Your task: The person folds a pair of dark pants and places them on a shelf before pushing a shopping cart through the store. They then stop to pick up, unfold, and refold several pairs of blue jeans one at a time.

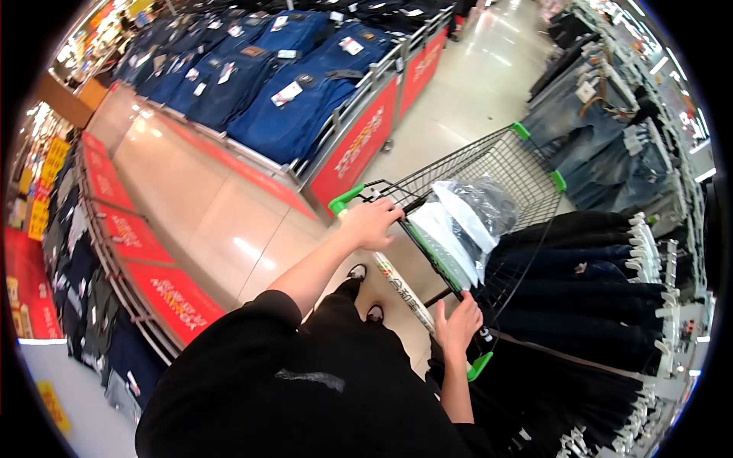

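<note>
A wire shopping cart (pixel 527 156) with green corner pieces stands ahead of me, its printed handle bar (pixel 397 284) running between my hands. My left hand (pixel 371 224) is closed over the handle's left end, fingertips near the black rim. At the right end, my right hand (pixel 459 324) rests over the cart's handle, thumb apart from the bent fingers; its grip is partly hidden. Inside the cart, by the handle side, lie clear plastic packages (pixel 458 229) with white and dark contents.
Folded blue jeans (pixel 286 95) fill a low display with red panels (pixel 351 149) at front left. Hanging jeans and dark trousers (pixel 573 263) crowd the cart's right side. Another red-panelled clothes stand (pixel 156 294) is at left. A tiled aisle (pixel 473 84) runs ahead.
</note>
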Demonstrator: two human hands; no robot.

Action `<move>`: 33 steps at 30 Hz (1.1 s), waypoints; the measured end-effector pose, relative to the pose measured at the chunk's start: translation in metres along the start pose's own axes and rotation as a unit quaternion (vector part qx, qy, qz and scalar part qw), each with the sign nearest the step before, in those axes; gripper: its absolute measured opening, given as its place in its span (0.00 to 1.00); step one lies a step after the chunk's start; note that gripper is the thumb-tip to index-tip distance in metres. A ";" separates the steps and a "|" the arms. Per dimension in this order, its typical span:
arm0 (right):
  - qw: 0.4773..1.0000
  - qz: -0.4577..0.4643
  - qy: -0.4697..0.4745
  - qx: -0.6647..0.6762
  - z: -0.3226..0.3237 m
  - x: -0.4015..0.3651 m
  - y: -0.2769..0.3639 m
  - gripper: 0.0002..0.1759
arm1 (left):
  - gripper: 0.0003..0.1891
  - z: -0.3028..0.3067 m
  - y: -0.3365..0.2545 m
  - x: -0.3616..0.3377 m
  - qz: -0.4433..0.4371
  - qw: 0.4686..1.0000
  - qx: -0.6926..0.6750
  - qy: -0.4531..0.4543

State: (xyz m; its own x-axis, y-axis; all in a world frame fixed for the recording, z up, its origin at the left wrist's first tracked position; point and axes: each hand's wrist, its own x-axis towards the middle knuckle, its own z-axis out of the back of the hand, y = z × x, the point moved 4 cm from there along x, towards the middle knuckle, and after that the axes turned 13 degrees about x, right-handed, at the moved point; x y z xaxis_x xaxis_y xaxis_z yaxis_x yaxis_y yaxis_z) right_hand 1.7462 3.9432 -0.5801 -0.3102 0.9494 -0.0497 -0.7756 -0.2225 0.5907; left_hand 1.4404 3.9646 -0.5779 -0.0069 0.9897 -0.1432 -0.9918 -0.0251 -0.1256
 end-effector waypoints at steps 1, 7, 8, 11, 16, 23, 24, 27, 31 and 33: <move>1.000 0.005 -0.003 -0.012 0.002 -0.006 -0.002 0.33 | 0.23 -0.001 -0.004 -0.008 0.012 1.000 0.004 0.009; 0.994 0.026 0.085 -0.059 -0.014 -0.024 -0.038 0.21 | 0.23 -0.005 -0.038 -0.071 0.053 0.998 -0.019 -0.012; 0.993 0.045 0.080 -0.076 -0.017 -0.022 -0.044 0.16 | 0.23 -0.011 -0.045 -0.081 0.058 0.998 -0.012 -0.008; 0.988 -0.029 0.141 -0.059 -0.007 -0.027 -0.034 0.15 | 0.24 -0.020 -0.068 -0.115 0.071 0.997 -0.011 -0.004; 0.992 0.002 0.115 -0.055 -0.010 -0.064 -0.041 0.17 | 0.24 -0.024 -0.112 -0.181 0.111 0.993 -0.024 0.015; 0.987 0.044 0.109 -0.108 0.007 -0.146 -0.052 0.20 | 0.25 -0.041 -0.175 -0.285 0.170 0.984 -0.041 -0.017; 0.989 0.067 0.095 -0.096 0.007 -0.160 -0.054 0.21 | 0.25 -0.044 -0.184 -0.302 0.177 0.983 -0.036 -0.042; 0.987 0.095 0.088 -0.094 0.007 -0.200 -0.064 0.20 | 0.24 -0.058 -0.208 -0.348 0.211 0.975 -0.047 -0.048; 0.971 0.199 0.068 -0.110 0.003 -0.248 -0.069 0.16 | 0.22 -0.063 -0.234 -0.411 0.253 0.963 -0.051 -0.076; 0.967 0.207 0.090 -0.116 0.000 -0.273 -0.063 0.16 | 0.22 -0.061 -0.241 -0.445 0.273 0.958 -0.065 -0.055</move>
State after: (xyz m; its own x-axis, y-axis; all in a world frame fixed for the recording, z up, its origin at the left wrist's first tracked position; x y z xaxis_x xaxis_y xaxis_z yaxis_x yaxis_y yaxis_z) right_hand 1.8794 3.6984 -0.6037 -0.6950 0.7190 0.0005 -0.6605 -0.6387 0.3947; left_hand 1.6908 3.5215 -0.5438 -0.5401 0.8332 -0.1185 -0.8129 -0.5529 -0.1829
